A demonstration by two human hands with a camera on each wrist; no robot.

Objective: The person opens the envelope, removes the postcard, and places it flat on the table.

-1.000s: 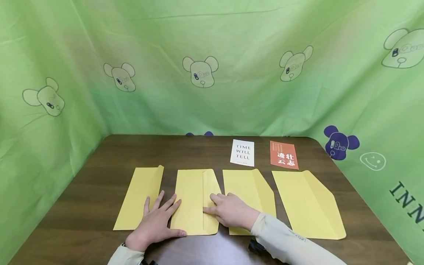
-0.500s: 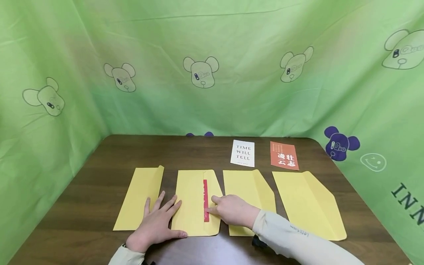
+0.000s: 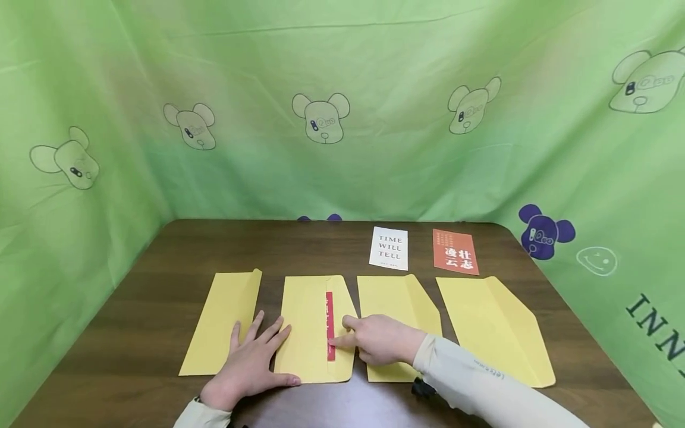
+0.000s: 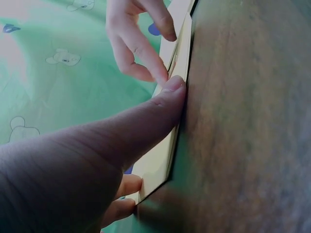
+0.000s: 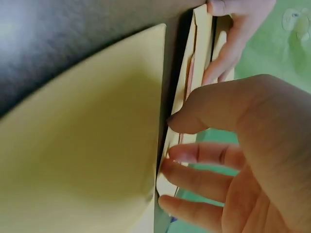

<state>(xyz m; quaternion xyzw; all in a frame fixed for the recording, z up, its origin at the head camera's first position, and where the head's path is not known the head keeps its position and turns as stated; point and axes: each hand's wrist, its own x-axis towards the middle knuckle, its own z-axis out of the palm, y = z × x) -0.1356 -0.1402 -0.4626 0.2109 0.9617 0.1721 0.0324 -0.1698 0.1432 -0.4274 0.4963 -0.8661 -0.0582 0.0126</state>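
In the head view, a yellow envelope (image 3: 302, 333) lies flat with its flap spread to the right. A narrow red strip of a card (image 3: 330, 318) with white print shows at the envelope's mouth; the envelope hides the rest. My left hand (image 3: 250, 359) rests with spread fingers on the envelope's left edge, thumb at its near edge. The index finger of my right hand (image 3: 377, 340) is stretched out and its tip touches the red card. The left wrist view shows the left thumb (image 4: 158, 104) on the envelope's edge. The right-hand fingers (image 5: 199, 177) lean over the flap in the right wrist view.
Left of it lies another yellow envelope (image 3: 214, 321) with its flap partly raised; two more envelopes, a middle one (image 3: 385, 303) and a right one (image 3: 481, 327), lie to the right. A white card (image 3: 389, 248) and an orange-red card (image 3: 456, 252) lie behind them on the brown table (image 3: 235, 246).
A strip of the red card has come into view at the envelope's mouth, and my right hand has shifted slightly right. My left hand stays on the envelope.
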